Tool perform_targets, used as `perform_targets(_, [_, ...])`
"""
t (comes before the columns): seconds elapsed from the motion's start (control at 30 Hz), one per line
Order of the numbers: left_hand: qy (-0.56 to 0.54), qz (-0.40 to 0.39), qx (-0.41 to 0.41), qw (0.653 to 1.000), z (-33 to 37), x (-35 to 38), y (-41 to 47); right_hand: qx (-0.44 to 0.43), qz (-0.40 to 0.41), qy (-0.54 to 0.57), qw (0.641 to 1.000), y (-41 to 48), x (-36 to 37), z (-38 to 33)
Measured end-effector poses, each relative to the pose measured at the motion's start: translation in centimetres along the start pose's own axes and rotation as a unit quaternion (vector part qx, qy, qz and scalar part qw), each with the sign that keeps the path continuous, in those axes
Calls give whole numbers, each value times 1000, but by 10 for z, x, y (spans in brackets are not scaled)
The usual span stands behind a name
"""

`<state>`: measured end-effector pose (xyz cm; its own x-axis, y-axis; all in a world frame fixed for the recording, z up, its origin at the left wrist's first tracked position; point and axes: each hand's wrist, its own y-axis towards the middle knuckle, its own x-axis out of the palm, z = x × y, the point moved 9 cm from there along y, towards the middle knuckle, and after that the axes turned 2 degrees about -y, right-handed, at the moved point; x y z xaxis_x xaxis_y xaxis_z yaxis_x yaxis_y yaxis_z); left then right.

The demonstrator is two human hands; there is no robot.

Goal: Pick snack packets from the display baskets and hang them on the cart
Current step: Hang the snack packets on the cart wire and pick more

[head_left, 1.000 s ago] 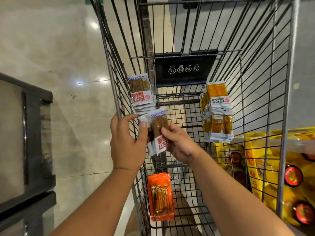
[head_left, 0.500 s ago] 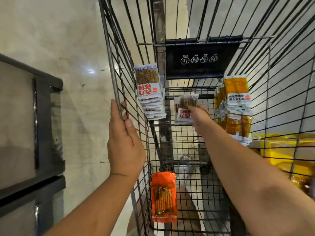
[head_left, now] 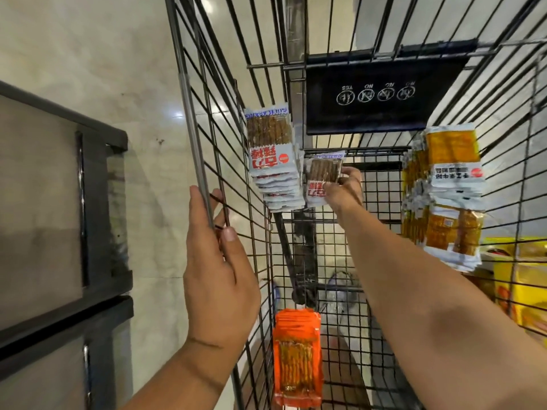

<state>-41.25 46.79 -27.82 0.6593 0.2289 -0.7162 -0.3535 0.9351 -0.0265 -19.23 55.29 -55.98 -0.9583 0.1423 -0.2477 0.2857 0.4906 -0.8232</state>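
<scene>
Inside the cart, toward 12 o'clock, my right hand pinches a snack packet beside the hung stack at its 9 o'clock. My left hand grips the side rail at 8 o'clock.

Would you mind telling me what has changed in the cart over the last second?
The right hand carried the brown-and-white packet up and forward, from the left hand to beside the hanging white stack. The left hand let it go and now grips only the cart side. The orange packets and yellow stack stayed hanging.
</scene>
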Motion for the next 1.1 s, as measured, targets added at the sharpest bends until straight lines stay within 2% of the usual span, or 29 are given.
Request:
perform_targets(0.07, [-8,2,3,1000,1,0,1,-5,-18,36,999,2,3,3])
perform_targets(0.13, [7,12,19,1000,5,-1,1,-11,-44,27,999,4,9,4])
perform_targets(0.23, [31,15,31,999,7,-2,0,-33,-47,-63,996,2,20,1])
perform_targets(0.3, [24,12,24,999,6,-1,0,-63,-8,-187,980,1,17,-3])
perform_targets(0.4, [15,7,14,1000,4,0,1,-76,-36,-239,967,-3,18,-6])
perform_targets(0.6, [15,-5,-9,1000,1,1,2,-97,-30,-229,968,-26,-28,2])
perform_targets(0.83, [19,-29,-41,999,18,-3,0,-120,9,-277,953,-131,-73,31])
perform_targets(0.93, [11,-47,-56,997,21,-5,-1,-132,1,-297,946,-190,-81,35])
perform_targets(1.1, [24,-121,-74,990,29,-9,-4,-170,7,-357,918,-281,-104,28])
